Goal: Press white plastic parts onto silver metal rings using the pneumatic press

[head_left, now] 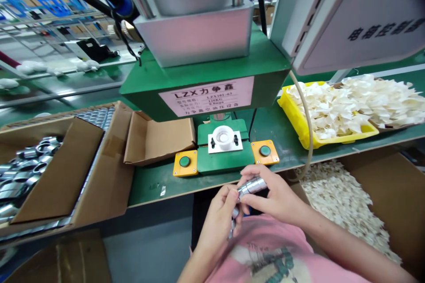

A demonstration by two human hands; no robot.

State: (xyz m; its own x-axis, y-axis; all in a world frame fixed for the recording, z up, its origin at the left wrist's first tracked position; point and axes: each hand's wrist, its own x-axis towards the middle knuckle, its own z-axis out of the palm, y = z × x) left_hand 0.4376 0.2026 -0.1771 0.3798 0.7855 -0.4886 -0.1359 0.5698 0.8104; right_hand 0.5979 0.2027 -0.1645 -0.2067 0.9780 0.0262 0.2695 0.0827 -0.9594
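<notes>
The left hand [217, 216] is holding small metal parts [235, 212] in curled fingers, their count being unclear behind the knuckles; the right hand [277, 194] is gripping cylindrical metal parts [257, 184] between bent fingers and thumb. Handling is evidently proceeding before the bench edge. Loose metal rings [28, 166] are lying in the carton [101, 177], awaiting pickup or finished: indeterminable. The white fixture [223, 138] is bearing no metal part yet.

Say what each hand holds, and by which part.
Right hand: a row of shiny metal pieces, by its outer sides. Left hand: similar pieces; exact hold hidden.
</notes>
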